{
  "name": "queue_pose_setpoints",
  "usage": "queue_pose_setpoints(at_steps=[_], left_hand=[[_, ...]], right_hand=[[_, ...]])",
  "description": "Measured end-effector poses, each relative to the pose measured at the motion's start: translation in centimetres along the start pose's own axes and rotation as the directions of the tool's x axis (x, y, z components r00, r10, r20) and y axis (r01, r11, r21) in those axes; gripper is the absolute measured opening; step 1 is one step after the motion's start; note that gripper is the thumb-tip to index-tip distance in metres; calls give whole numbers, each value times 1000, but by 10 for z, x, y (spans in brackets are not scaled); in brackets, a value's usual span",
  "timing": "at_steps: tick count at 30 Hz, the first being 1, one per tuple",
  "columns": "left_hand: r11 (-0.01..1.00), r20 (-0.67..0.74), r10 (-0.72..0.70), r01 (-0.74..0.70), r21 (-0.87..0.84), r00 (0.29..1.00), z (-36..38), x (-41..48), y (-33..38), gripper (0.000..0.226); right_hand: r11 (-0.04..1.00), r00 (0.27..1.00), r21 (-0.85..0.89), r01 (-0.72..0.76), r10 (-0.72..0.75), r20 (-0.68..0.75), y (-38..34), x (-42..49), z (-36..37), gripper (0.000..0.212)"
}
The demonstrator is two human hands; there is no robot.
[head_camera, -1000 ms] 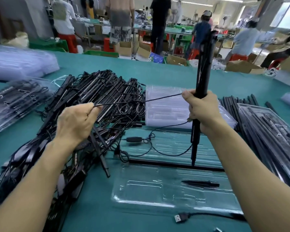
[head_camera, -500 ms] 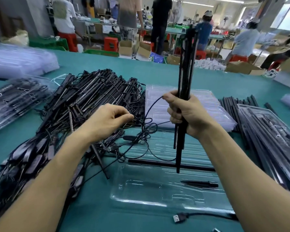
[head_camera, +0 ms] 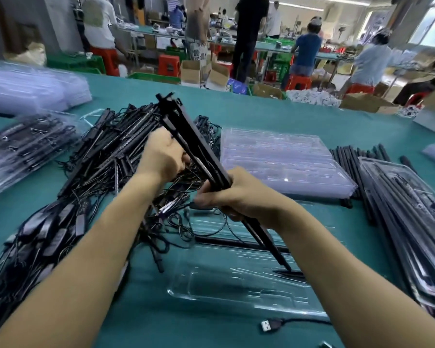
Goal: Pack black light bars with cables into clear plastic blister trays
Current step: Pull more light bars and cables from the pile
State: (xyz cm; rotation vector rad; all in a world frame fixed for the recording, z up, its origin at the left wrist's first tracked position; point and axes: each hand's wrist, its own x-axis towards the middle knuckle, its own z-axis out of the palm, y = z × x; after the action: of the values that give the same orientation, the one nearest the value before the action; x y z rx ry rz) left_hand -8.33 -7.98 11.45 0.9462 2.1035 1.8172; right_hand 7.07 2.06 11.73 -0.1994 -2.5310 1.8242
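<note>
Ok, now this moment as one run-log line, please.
right hand: grips tilted black light bars | left hand: curled by bars, hold unclear | clear plastic blister tray: under bars' lower end

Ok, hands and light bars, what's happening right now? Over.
Right hand grips light bars, tilted over the clear tray. Left hand curled against them higher up, grip hidden. Loose cables tangled under the hands.
</note>
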Motion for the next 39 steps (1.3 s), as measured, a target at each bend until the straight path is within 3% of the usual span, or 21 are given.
queue_pose_setpoints(at_steps=[3,5,7,9,12,16,19,22,24,26,28,32,35,39], left_hand=[[927,-197,-84,4,-374,977,-16,7,3,31],[867,-211,-159,34,-497,964,-26,14,3,29],[909,-131,-163,97,-406,978,-30,12,3,27],[954,40,-133,139,-267,990,-27,4,4,23],[974,234,-138,175,-146,962,-27,-3,7,22],[967,387,-167,227,-116,907,-30,-2,16,20],[977,426,-148,198,-75,893,-25,-4,19,19],[966,389,-126,202,-161,913,-18,-9,21,22],[898,373,-161,292,-330,914,-17,-11,21,24],[846,369,-174,330,-419,913,-18,-14,22,29],[866,303,-142,267,-423,942,-22,-12,21,26],[925,234,-69,150,-349,970,-27,-10,20,24],[969,162,-44,82,-234,986,-30,-10,16,21],[994,-27,68,-65,91,997,-37,-14,14,24]], right_hand=[[995,983,-51,-84,91,158,2,-8,-8,7],[987,980,-110,-114,130,153,4,-11,-7,14],[988,989,-67,-137,140,42,8,-9,-4,16],[988,983,67,-136,143,-116,10,-5,-4,12],[974,960,219,-63,119,-254,11,0,-10,13],[993,962,121,4,29,-273,11,2,-5,11],[998,940,23,60,-49,-339,7,12,14,6],[980,881,-184,76,-152,-447,7,27,45,5],[964,834,-262,44,-180,-521,7,34,64,31],[972,778,-231,35,-171,-604,6,41,74,43],[987,713,-141,78,-154,-685,1,47,74,35],[992,566,-90,89,-125,-815,-15,56,56,39],[992,499,-11,128,-74,-863,-20,58,41,26],[907,541,256,335,37,-840,-23,48,21,22]])
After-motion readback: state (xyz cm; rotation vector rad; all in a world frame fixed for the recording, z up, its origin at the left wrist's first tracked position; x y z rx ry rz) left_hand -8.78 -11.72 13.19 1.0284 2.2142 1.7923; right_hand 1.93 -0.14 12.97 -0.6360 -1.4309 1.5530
